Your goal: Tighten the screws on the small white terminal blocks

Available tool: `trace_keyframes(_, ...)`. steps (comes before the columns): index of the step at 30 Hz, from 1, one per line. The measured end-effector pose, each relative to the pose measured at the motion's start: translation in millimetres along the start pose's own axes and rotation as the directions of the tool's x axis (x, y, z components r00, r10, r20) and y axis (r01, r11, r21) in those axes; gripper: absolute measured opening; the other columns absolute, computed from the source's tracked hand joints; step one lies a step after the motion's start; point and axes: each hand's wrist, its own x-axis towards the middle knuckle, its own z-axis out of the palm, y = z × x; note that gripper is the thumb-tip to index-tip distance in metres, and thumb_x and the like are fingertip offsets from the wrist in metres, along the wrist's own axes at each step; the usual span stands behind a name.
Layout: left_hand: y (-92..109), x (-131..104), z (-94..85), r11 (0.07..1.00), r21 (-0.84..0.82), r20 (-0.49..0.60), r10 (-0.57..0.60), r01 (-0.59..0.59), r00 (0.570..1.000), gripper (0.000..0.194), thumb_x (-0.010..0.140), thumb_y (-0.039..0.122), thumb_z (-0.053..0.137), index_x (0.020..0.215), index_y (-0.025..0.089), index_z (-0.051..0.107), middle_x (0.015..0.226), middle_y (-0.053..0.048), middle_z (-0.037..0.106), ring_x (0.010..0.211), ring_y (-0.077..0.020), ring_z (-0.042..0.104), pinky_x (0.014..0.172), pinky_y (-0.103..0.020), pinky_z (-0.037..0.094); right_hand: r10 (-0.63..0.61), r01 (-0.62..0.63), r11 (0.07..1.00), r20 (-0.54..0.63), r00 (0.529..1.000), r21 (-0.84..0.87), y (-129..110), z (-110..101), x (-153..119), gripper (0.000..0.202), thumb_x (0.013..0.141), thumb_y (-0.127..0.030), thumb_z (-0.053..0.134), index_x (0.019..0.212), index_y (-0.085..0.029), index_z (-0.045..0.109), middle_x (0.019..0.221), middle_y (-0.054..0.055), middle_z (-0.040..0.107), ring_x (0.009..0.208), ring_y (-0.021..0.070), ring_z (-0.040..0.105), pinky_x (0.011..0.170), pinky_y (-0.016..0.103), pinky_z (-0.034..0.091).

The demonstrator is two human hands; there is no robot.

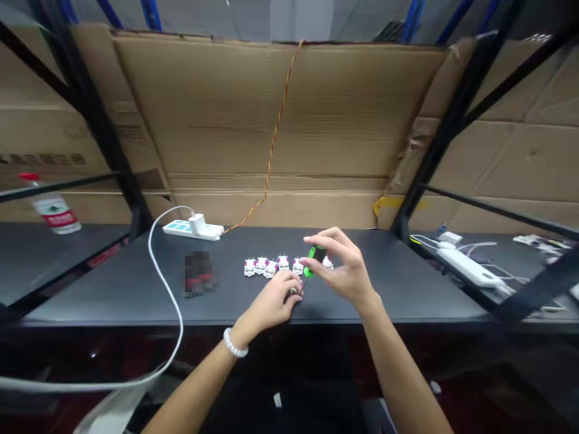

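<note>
My right hand (337, 260) pinches a screwdriver with a green and black handle (318, 254) between thumb and fingers. Its shaft slants down and left toward my left hand (281, 296). That hand rests on the dark tabletop (389, 295) with its fingers curled round a small part, mostly hidden, of which I cannot make out the kind. Just beyond the hands lies a row of several small white parts with purple bits (270, 268); another white part (327, 263) shows behind my right hand.
A white power strip (210, 231) with a plugged-in adapter stands at the back left, its white cable (174, 295) looping over the front edge. Left of the hands sits a blurred-out dark object (199, 274). Black rack posts (434, 135) and a cardboard wall (217, 120) enclose the table.
</note>
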Motion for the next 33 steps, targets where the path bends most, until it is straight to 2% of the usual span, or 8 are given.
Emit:
trace_keyframes(7, -1.3, 0.7, 3.4, 1.000, 0.002, -0.013, -0.019, 0.019, 1.000, 0.016, 0.093, 0.007, 0.063, 0.087, 0.021, 0.070, 0.109, -0.007, 0.069, 0.112, -0.0270, 0.062, 0.105, -0.043, 0.052, 0.051, -0.079, 0.975, 0.140, 0.989, 0.207, -2.7, 4.1, 0.6, 0.046, 0.108, -0.023, 0.052, 0.153, -0.030, 0.059, 0.130, 0.010, 0.072, 0.114, 0.0221, 0.071, 0.100, 0.040, 0.060)
trace_keyframes(13, 1.3, 0.9, 3.6, 0.999, -0.017, -0.018, -0.029, 0.029, 0.999, 0.017, 0.092, 0.006, 0.062, 0.087, 0.021, 0.068, 0.107, -0.007, 0.069, 0.109, -0.0265, 0.062, 0.104, -0.044, 0.051, 0.047, -0.046, 0.999, -0.028, 0.999, 0.019, -0.1, 7.7, 2.5, 0.031, 0.092, -0.032, 0.082, 0.123, -0.028, 0.079, 0.097, 0.004, 0.070, 0.080, 0.0178, 0.064, 0.074, 0.033, 0.060)
trace_keyframes(18, 0.2, 0.8, 3.5, 1.000, -0.012, -0.022, -0.024, 0.023, 0.999, 0.016, 0.091, 0.005, 0.063, 0.087, 0.020, 0.067, 0.107, -0.007, 0.068, 0.108, -0.0267, 0.061, 0.101, -0.043, 0.052, 0.062, -0.092, 0.976, 0.151, 0.986, 0.196, -1.7, 7.1, 1.7, 0.048, 0.105, -0.024, 0.058, 0.153, -0.030, 0.059, 0.130, 0.010, 0.073, 0.116, 0.0227, 0.071, 0.103, 0.041, 0.060)
trace_keyframes(20, -0.4, 0.6, 3.9, 1.000, -0.010, -0.017, -0.015, 0.015, 1.000, 0.017, 0.091, 0.005, 0.062, 0.087, 0.021, 0.067, 0.107, -0.007, 0.067, 0.109, -0.0266, 0.061, 0.102, -0.043, 0.052, 0.107, -0.138, 0.967, 0.151, 0.983, 0.216, -1.5, 7.3, 2.2, 0.044, 0.104, -0.026, 0.062, 0.149, -0.030, 0.064, 0.121, 0.008, 0.076, 0.108, 0.0211, 0.073, 0.097, 0.038, 0.061)
trace_keyframes(24, -1.1, 0.2, 4.7, 1.000, 0.005, -0.017, 0.000, 0.000, 1.000, 0.019, 0.090, 0.004, 0.060, 0.088, 0.021, 0.067, 0.108, -0.007, 0.067, 0.111, -0.0268, 0.061, 0.105, -0.044, 0.052, 0.117, -0.116, 0.992, -0.011, 0.993, 0.039, -1.4, 10.0, 4.4, 0.040, 0.089, -0.036, 0.085, 0.128, -0.029, 0.078, 0.096, 0.003, 0.070, 0.081, 0.0174, 0.066, 0.079, 0.033, 0.061)
trace_keyframes(26, -1.1, 0.1, 4.7, 1.000, 0.011, -0.020, 0.001, -0.001, 1.000, 0.019, 0.090, 0.004, 0.060, 0.089, 0.021, 0.067, 0.109, -0.007, 0.067, 0.111, -0.0269, 0.061, 0.106, -0.044, 0.052, 0.098, -0.098, 0.994, 0.008, 0.995, 0.039, -2.8, 10.5, 4.1, 0.042, 0.093, -0.036, 0.081, 0.134, -0.028, 0.075, 0.103, 0.005, 0.070, 0.089, 0.0194, 0.068, 0.087, 0.036, 0.061)
trace_keyframes(30, -0.3, -0.1, 4.1, 1.000, 0.013, -0.006, -0.003, 0.003, 1.000, 0.018, 0.091, 0.005, 0.059, 0.089, 0.021, 0.067, 0.107, -0.007, 0.067, 0.109, -0.0270, 0.061, 0.103, -0.044, 0.053, 0.099, -0.132, 0.960, 0.137, 0.985, 0.249, -5.6, 9.3, 0.3, 0.048, 0.107, -0.027, 0.055, 0.155, -0.032, 0.057, 0.136, 0.010, 0.072, 0.122, 0.0242, 0.071, 0.107, 0.043, 0.058)
trace_keyframes(33, -0.4, -0.7, 4.3, 1.000, 0.015, -0.009, 0.005, -0.005, 1.000, 0.018, 0.091, 0.005, 0.059, 0.088, 0.021, 0.067, 0.108, -0.007, 0.067, 0.110, -0.0272, 0.061, 0.103, -0.045, 0.053, 0.095, -0.105, 0.972, 0.056, 0.994, 0.211, -4.7, 10.2, -1.2, 0.040, 0.102, -0.029, 0.068, 0.142, -0.031, 0.069, 0.116, 0.007, 0.076, 0.102, 0.0216, 0.075, 0.092, 0.038, 0.063)
